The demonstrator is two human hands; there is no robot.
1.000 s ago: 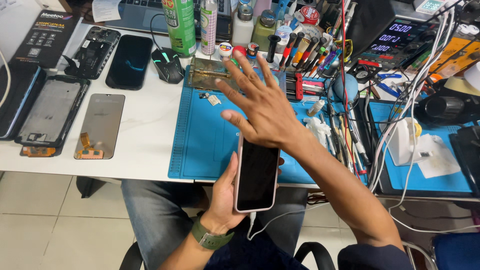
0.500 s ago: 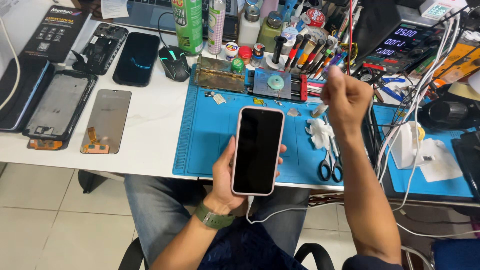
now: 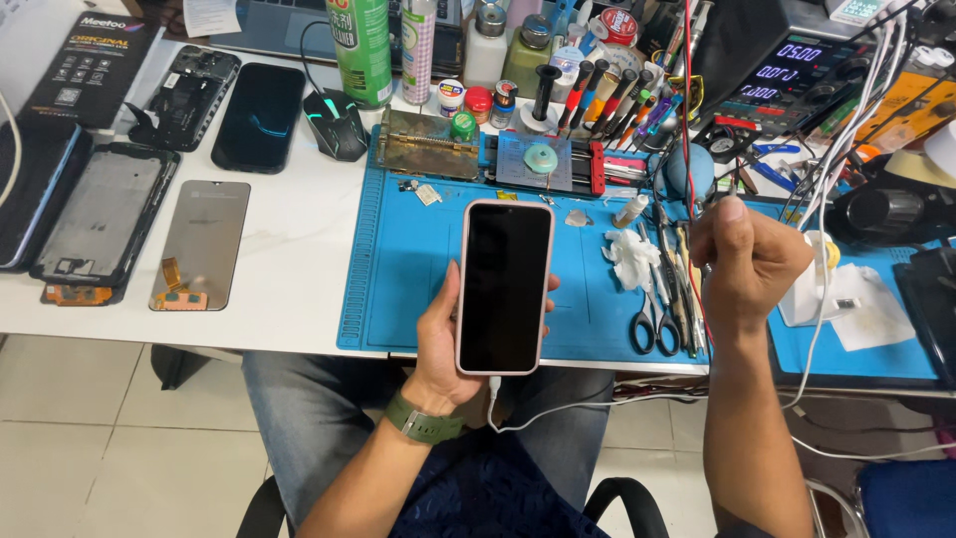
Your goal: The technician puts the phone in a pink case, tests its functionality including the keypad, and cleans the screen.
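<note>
Right hand closed, its contents too small to tell. Phone hides left hand palm. Cable end hidden. Laptop cut off by top edge.

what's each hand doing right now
Left hand: closed on the phone, screen dark.
Right hand: closed in a fist at some thin wires; what it pinches cannot be told.

Phone-repair workshop: blue mat, tools.

One phone; two hands
</note>
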